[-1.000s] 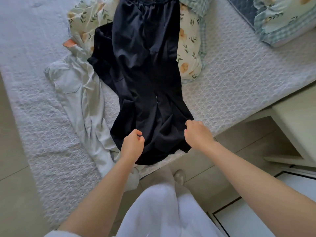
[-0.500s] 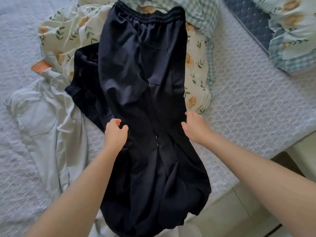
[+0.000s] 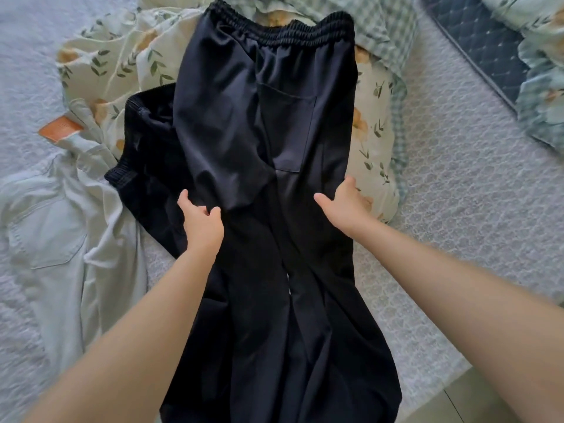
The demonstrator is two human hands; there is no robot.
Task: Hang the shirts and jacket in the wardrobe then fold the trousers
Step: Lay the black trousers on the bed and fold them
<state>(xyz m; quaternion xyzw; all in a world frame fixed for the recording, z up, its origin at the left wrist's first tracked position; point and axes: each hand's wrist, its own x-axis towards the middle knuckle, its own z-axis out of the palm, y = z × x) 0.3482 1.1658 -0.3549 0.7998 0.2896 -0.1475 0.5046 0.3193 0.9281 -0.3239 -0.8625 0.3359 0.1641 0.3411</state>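
Pinches the left edge of the black trousers (image 3: 244, 117) at mid-length with the curled left hand (image 3: 201, 222), rests the spread right hand (image 3: 343, 206) on the right edge, waistband far, legs running off the near edge of the bed (image 3: 457, 178).

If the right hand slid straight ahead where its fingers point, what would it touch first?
Probably the floral quilt, just past the edge of the black trousers where the right hand rests; depth is hard to judge.
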